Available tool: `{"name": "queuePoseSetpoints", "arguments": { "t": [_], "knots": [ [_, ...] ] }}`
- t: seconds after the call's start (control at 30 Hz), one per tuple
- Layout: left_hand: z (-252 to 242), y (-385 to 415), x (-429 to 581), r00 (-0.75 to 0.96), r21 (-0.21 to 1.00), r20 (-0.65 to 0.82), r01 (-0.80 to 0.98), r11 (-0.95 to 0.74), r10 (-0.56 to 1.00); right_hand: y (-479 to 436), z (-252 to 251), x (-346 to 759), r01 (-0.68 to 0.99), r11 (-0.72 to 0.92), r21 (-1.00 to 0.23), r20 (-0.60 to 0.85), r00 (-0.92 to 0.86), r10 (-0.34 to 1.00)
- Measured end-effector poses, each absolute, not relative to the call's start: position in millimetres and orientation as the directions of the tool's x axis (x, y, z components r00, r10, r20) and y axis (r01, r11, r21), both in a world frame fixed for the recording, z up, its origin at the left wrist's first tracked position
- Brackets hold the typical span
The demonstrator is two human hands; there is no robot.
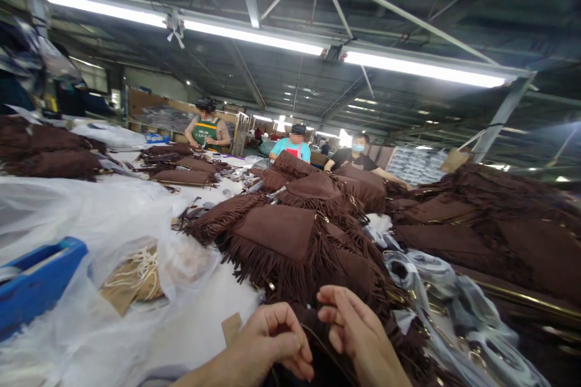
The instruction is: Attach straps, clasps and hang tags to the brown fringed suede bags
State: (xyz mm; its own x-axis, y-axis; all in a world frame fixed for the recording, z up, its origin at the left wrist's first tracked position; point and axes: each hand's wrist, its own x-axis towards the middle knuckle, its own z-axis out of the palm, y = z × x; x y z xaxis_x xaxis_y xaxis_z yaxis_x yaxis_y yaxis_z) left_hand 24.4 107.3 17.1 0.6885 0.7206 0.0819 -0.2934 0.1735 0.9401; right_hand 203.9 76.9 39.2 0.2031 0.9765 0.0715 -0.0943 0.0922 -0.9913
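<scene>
My left hand (272, 341) and my right hand (354, 329) meet at the bottom centre, fingers curled and pinched on a dark brown fringed suede bag (313, 351) that lies under them. A thin cord or strap runs between the two hands. Just beyond them a second brown fringed bag (281, 242) lies flat with its flap up, and more of the same bags (327, 190) are heaped behind it.
A white table (204, 326) carries clear plastic bags (136, 242), one with tan cords inside, and a blue tool (36, 281) at the left. Large brown bag piles (490, 224) fill the right. Three people stand working at the far end.
</scene>
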Motion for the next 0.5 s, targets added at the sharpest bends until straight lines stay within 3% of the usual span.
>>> {"name": "queuePoseSetpoints", "arguments": {
  "t": [0.13, 0.27, 0.4, 0.5],
  "knots": [
    [15, 108, 27, 0.682, 0.943, 0.064, -0.281, 0.18, 0.728, 71, 29, 196, -0.116, 0.004, -0.993, -0.004, 0.07, 0.998],
    [16, 108, 28, 0.682, 0.948, 0.054, -0.264, 0.176, 0.729, 72, 32, 177, -0.174, 0.063, -0.983, 0.059, 0.025, 0.998],
    [14, 111, 27, 0.665, 0.937, 0.054, -0.291, 0.192, 0.745, 74, 29, 177, -0.354, 0.067, -0.933, 0.042, 0.078, 0.996],
    [11, 115, 28, 0.629, 0.936, 0.019, -0.285, 0.207, 0.777, 75, 19, 185, -0.356, 0.076, -0.931, 0.027, 0.142, 0.989]
  ]
}}
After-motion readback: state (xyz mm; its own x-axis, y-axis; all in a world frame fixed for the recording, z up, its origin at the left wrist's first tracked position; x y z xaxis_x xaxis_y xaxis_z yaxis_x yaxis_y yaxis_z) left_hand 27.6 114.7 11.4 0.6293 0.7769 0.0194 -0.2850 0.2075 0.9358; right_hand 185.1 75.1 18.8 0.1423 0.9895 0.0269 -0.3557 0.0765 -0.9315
